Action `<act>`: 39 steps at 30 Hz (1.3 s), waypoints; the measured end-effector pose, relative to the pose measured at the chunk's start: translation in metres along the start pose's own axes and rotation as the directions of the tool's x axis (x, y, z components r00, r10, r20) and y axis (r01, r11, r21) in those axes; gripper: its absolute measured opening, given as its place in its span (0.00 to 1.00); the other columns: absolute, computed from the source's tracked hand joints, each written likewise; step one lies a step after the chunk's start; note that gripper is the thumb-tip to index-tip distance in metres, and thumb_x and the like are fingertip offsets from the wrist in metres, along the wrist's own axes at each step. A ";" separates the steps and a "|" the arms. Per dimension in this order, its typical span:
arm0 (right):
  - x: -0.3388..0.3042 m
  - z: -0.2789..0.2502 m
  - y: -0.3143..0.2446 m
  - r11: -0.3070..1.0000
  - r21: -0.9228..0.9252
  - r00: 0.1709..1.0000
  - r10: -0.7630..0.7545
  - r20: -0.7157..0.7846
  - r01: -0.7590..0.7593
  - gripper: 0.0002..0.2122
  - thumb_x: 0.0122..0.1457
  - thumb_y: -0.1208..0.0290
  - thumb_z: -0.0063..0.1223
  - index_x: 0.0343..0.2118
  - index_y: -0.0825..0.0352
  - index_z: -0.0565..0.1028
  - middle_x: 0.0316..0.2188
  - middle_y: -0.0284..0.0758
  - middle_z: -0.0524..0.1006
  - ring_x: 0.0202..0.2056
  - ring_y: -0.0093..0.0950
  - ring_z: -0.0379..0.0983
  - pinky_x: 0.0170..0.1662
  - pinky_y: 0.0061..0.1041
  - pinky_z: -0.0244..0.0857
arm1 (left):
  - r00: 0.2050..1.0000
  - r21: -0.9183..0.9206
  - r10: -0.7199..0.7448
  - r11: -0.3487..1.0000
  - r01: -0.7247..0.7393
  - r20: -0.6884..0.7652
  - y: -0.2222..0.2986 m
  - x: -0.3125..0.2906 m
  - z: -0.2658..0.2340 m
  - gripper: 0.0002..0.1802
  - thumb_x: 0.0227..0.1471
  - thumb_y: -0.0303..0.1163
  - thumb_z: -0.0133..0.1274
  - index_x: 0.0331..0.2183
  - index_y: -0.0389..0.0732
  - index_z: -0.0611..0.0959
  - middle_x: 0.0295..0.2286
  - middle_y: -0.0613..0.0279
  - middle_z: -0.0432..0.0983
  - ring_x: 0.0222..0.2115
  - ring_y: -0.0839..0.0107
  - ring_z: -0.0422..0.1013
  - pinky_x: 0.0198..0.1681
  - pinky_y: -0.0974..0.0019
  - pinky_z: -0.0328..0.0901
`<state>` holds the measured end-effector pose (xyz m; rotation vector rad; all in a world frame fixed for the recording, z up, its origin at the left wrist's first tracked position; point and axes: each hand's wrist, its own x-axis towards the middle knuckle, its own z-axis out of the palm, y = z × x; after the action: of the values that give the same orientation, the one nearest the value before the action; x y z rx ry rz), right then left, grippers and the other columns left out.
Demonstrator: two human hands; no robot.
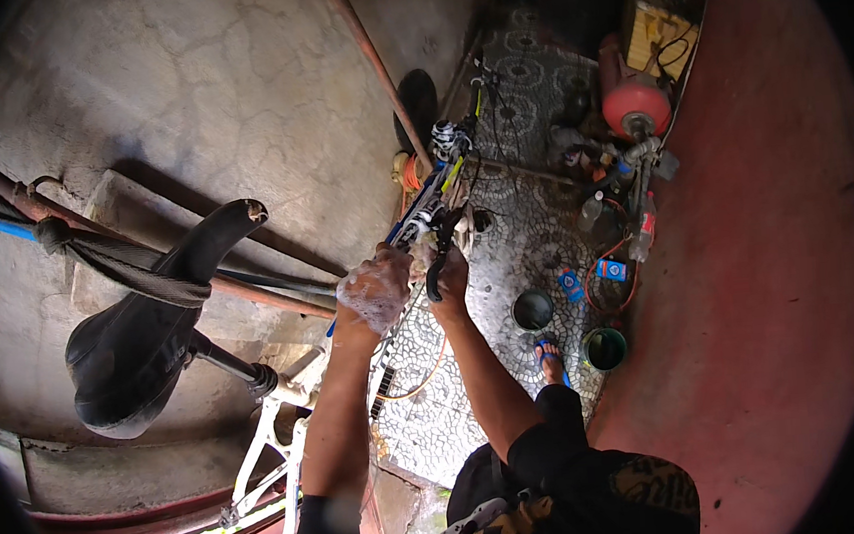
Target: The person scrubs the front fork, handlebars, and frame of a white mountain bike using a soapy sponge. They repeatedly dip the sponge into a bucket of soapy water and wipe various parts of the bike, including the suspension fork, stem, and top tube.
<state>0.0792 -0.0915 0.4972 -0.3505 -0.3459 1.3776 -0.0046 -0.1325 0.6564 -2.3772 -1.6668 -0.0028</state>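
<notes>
Both hands worked the bicycle frame [423, 212] beside the black saddle [133, 350]: the soapy left hand [377, 289] gripped its tube with fingers curled, while the right hand [444, 271] steadied a black lever.

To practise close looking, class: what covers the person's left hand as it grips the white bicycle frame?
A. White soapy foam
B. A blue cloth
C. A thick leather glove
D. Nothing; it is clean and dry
A: the left hand is coated in white soapy foam where it clasps the white bicycle frame, near the black bicycle saddle; no glove or cloth shows on it.
</notes>
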 end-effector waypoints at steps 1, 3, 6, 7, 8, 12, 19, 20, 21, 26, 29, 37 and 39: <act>0.004 -0.007 -0.003 0.996 -0.073 0.998 0.051 0.029 -0.049 0.12 0.59 0.73 0.57 0.45 0.68 0.73 0.32 0.32 0.77 0.26 0.23 0.75 0.26 0.22 0.69 | 1.000 -0.035 -0.012 0.999 0.012 0.015 0.001 0.000 -0.002 0.12 0.55 0.31 0.44 0.39 0.36 0.76 0.22 0.52 0.76 0.24 0.57 0.78 0.22 0.55 0.72; 0.014 -0.024 -0.017 0.912 -0.408 0.989 0.097 0.114 -0.042 0.13 0.58 0.77 0.55 0.46 0.70 0.72 0.33 0.36 0.78 0.27 0.25 0.77 0.27 0.23 0.71 | 0.999 -0.089 -0.033 0.995 0.032 -0.011 0.003 0.001 -0.006 0.11 0.55 0.32 0.45 0.37 0.37 0.76 0.23 0.53 0.76 0.24 0.57 0.78 0.22 0.55 0.72; 0.033 -0.049 -0.061 0.180 -0.857 0.875 -0.096 0.474 0.483 0.10 0.57 0.82 0.51 0.42 0.68 0.72 0.30 0.36 0.78 0.25 0.23 0.74 0.25 0.24 0.68 | 0.996 -0.046 -0.092 0.995 0.092 -0.003 0.007 0.004 -0.007 0.08 0.54 0.33 0.46 0.34 0.41 0.77 0.22 0.55 0.76 0.23 0.57 0.78 0.22 0.55 0.71; 0.042 -0.053 -0.079 0.088 -0.874 0.878 -0.031 0.477 0.478 0.10 0.56 0.84 0.49 0.41 0.67 0.72 0.30 0.36 0.77 0.24 0.22 0.73 0.24 0.25 0.67 | 0.995 -0.039 -0.095 0.995 0.094 -0.024 0.007 0.005 -0.005 0.08 0.54 0.33 0.46 0.34 0.41 0.77 0.22 0.55 0.76 0.23 0.57 0.78 0.22 0.55 0.71; 0.048 -0.058 -0.101 0.238 -0.964 0.990 0.051 0.132 0.117 0.07 0.56 0.84 0.51 0.37 0.67 0.71 0.28 0.35 0.75 0.25 0.23 0.72 0.27 0.25 0.68 | 0.993 -0.175 -0.116 0.978 0.110 -0.024 0.007 0.007 -0.002 0.08 0.55 0.33 0.46 0.34 0.41 0.76 0.21 0.55 0.76 0.22 0.56 0.78 0.22 0.54 0.71; 0.054 -0.051 -0.174 0.579 -0.812 0.992 0.127 -0.007 -0.080 0.10 0.57 0.84 0.56 0.40 0.66 0.74 0.32 0.33 0.75 0.28 0.17 0.70 0.29 0.20 0.67 | 0.939 -0.135 -0.207 0.959 0.251 0.274 0.018 0.007 0.011 0.11 0.58 0.33 0.46 0.40 0.44 0.81 0.39 0.50 0.76 0.37 0.52 0.78 0.38 0.53 0.73; 0.024 0.005 -0.164 0.074 -0.767 0.769 -0.006 0.639 0.637 0.11 0.51 0.78 0.61 0.38 0.65 0.74 0.28 0.42 0.75 0.28 0.46 0.74 0.35 0.39 0.71 | 0.982 -0.112 -0.146 0.981 0.160 0.117 0.062 0.006 0.029 0.16 0.61 0.38 0.39 0.40 0.37 0.75 0.26 0.47 0.78 0.29 0.55 0.78 0.30 0.52 0.73; 0.027 0.007 -0.157 0.038 -0.856 0.857 -0.011 0.515 0.515 0.12 0.51 0.71 0.64 0.35 0.65 0.72 0.29 0.45 0.76 0.32 0.47 0.76 0.36 0.39 0.70 | 0.998 0.304 0.043 0.951 -0.052 0.036 0.060 0.011 0.030 0.18 0.62 0.39 0.39 0.40 0.35 0.75 0.25 0.47 0.79 0.28 0.54 0.79 0.31 0.50 0.73; 0.036 0.007 -0.154 -0.004 -0.927 0.924 0.082 0.372 0.374 0.14 0.50 0.68 0.65 0.35 0.66 0.72 0.29 0.45 0.77 0.33 0.47 0.77 0.36 0.39 0.71 | 1.000 0.186 -0.002 0.983 -0.003 0.027 0.067 0.011 0.031 0.18 0.62 0.39 0.38 0.40 0.35 0.75 0.26 0.46 0.80 0.28 0.54 0.79 0.32 0.50 0.74; 0.060 -0.016 -0.175 0.212 -0.975 0.870 0.491 0.047 -0.067 0.12 0.55 0.70 0.64 0.32 0.66 0.70 0.25 0.39 0.77 0.22 0.26 0.72 0.23 0.31 0.68 | 0.938 -0.311 -0.270 0.892 0.328 0.215 0.084 0.018 0.032 0.18 0.63 0.36 0.34 0.40 0.35 0.75 0.28 0.45 0.81 0.30 0.52 0.80 0.37 0.50 0.74; 0.043 -0.026 -0.194 0.568 -0.822 0.887 0.355 0.295 0.046 0.07 0.61 0.73 0.57 0.37 0.65 0.71 0.28 0.36 0.76 0.25 0.21 0.71 0.25 0.23 0.69 | 0.952 -0.182 -0.234 0.945 0.270 0.198 0.085 0.020 0.025 0.19 0.64 0.40 0.34 0.39 0.37 0.76 0.33 0.45 0.82 0.36 0.52 0.80 0.40 0.50 0.74; 0.005 -0.005 -0.176 -0.101 -0.870 0.705 0.634 0.317 0.482 0.08 0.59 0.70 0.56 0.40 0.65 0.73 0.35 0.45 0.75 0.34 0.42 0.79 0.38 0.40 0.76 | 0.915 -0.250 -0.261 0.905 0.343 0.308 0.088 0.020 0.009 0.17 0.62 0.39 0.39 0.43 0.44 0.80 0.40 0.46 0.78 0.44 0.51 0.77 0.45 0.51 0.73; 0.006 -0.004 -0.174 -0.122 -0.856 0.850 0.252 0.462 0.502 0.09 0.59 0.71 0.57 0.39 0.66 0.72 0.34 0.45 0.75 0.34 0.43 0.79 0.37 0.39 0.75 | 0.875 -0.253 -0.247 0.893 0.373 0.417 0.090 0.022 0.008 0.19 0.62 0.39 0.38 0.46 0.44 0.80 0.44 0.45 0.77 0.46 0.51 0.75 0.47 0.51 0.72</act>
<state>0.2356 -0.1129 0.5700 -1.2222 -1.9807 0.5987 0.0854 -0.1400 0.6348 -2.4115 -2.3954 0.1396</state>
